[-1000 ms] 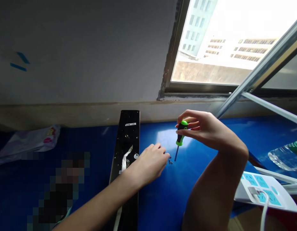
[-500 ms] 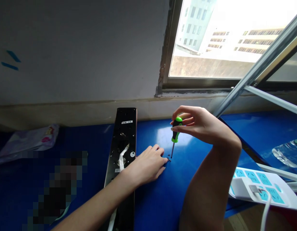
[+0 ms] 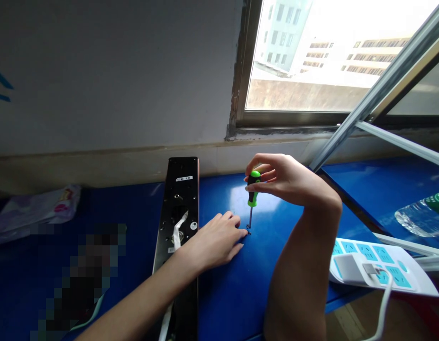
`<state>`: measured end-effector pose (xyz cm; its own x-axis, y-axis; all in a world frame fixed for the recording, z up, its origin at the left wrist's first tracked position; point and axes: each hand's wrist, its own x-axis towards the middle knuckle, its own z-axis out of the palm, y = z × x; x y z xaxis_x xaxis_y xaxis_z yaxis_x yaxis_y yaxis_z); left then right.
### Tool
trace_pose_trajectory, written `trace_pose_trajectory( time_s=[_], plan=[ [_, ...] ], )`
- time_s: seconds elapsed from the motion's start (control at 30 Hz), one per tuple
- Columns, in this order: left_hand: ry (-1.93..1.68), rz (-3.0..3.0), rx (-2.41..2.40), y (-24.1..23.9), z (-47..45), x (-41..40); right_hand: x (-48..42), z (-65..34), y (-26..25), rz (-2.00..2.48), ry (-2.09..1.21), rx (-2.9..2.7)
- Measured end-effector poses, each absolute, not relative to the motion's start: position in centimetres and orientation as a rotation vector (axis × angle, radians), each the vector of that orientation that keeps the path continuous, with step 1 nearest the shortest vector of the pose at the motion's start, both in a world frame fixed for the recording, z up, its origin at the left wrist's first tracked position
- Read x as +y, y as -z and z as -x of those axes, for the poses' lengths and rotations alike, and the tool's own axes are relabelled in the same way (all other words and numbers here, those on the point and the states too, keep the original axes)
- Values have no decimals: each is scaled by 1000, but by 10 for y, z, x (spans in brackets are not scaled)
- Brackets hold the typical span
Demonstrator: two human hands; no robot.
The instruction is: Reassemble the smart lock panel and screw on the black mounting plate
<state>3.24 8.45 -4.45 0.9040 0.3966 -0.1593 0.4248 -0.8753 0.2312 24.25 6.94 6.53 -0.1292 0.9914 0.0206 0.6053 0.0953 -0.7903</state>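
While the right hand (image 3: 288,180) grasps a green-and-black screwdriver (image 3: 252,196), tip down at small dark screws (image 3: 249,232) right of the black panel (image 3: 182,187), the left hand (image 3: 217,239), just right of it, is loosely spread, perhaps touching the screws. A power strip (image 3: 383,254) lies farther right of the panel.

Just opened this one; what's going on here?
The person's right grip holds a green-and-black screwdriver nearly upright, its tip down at small dark pieces, apparently screws, on the blue table. The left grip has a fingertip right by them. A long black panel with a white strip lies to its left.
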Motion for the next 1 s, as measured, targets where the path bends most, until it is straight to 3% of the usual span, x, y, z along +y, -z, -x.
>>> trace_pose_trajectory(
  time_s=[0.37, 1.0],
  plan=[
    [155, -2820, 670, 45, -33, 85, 72, -241, -65, 1511, -856, -1841],
    [-199, -2630, 1028, 28, -33, 89, 43, -234, -84, 1274, -584, -1755]
  ],
)
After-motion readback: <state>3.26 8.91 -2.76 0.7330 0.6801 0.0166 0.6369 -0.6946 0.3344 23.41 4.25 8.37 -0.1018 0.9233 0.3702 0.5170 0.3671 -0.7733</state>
